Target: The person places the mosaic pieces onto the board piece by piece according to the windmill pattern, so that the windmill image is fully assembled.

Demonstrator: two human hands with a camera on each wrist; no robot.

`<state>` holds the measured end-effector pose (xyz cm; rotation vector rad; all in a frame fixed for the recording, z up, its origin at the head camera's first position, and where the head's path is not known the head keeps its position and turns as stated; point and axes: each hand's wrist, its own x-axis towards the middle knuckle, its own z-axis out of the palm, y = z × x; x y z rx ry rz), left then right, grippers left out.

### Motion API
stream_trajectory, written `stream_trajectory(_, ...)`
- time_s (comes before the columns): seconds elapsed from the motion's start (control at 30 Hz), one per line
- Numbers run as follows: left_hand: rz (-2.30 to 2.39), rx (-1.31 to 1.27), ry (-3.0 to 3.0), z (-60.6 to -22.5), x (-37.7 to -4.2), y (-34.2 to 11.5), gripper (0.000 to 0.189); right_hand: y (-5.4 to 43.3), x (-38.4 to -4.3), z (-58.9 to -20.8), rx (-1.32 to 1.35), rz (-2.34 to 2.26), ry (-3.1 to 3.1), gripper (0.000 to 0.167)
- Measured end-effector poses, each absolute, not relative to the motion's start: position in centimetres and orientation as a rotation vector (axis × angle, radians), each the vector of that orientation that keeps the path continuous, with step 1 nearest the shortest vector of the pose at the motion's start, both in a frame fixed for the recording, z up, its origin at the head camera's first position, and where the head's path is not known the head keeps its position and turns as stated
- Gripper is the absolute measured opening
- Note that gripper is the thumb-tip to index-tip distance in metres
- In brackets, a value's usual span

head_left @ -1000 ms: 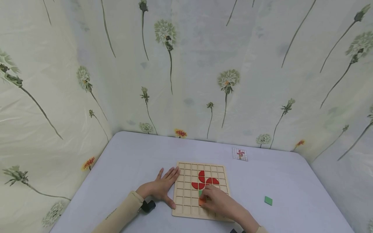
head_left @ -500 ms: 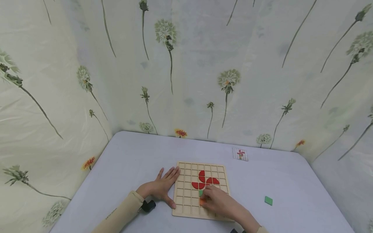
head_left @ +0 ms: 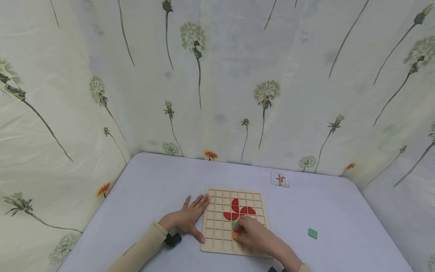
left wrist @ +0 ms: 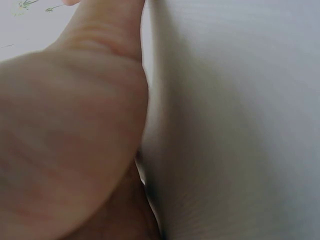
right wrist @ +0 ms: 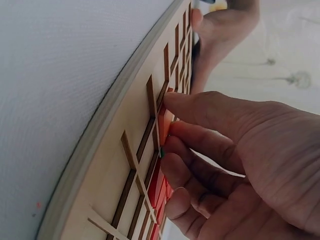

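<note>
A wooden grid board lies on the table in the head view. My left hand lies spread against its left edge, fingertips and thumb tip touching the rim. Over the lower middle of the grid, my right hand pinches an orange tile between thumb and forefinger, as the right wrist view shows. That tile sits at a grid cell, partly covered by the fingers. A green tile shows just above it in the grid. Red curved pieces fill several cells higher up, partly hidden by the right hand.
A loose green tile lies on the table right of the board. Behind the board, toward the right, is a small pattern card with a red figure on a grid. A flowered curtain stands behind the white table.
Over the last second the orange tile and right fingertips have shifted very slightly to the right. The left hand and the board stay as they were.
</note>
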<state>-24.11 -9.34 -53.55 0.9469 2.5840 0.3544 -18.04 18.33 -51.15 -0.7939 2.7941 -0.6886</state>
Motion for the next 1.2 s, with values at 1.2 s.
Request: stream_trajectory(1.2,0.348,0.936,2.598,-53.8,-24.1,-9.4,0.136,32.5,-17.3,-48.5,-0.178,-0.768,2.864,0.056)
